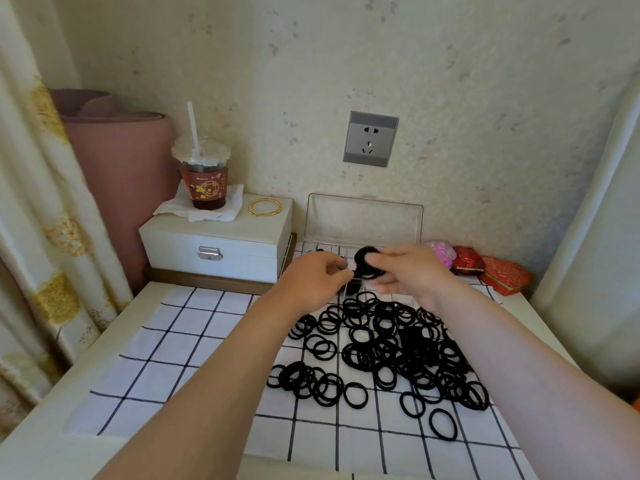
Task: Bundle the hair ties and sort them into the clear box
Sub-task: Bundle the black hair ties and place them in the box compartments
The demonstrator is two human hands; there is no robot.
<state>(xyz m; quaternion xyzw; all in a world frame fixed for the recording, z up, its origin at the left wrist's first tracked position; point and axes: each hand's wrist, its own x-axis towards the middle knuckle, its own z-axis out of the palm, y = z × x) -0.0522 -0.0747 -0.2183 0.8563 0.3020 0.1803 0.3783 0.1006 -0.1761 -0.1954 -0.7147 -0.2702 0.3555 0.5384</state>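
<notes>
Right hand (405,268): I've got it pinched on a bundle (367,263) of ties.
Left hand (317,277): fingers curled at the bundle; grip hidden, can't tell.
Feel: light, soft, springy, I'd say; pinch across the stack.

We reach both bare forearms forward, side by side, until our hands nearly meet. Our left hand (317,278) lies palm down, fingers curled in, the tips pinched toward the right. Our right hand (407,268) is turned a little inward, thumb and fingers closed on a bundle of black hair ties (367,261). Both wrists are straight, the sleeves out of sight.
</notes>
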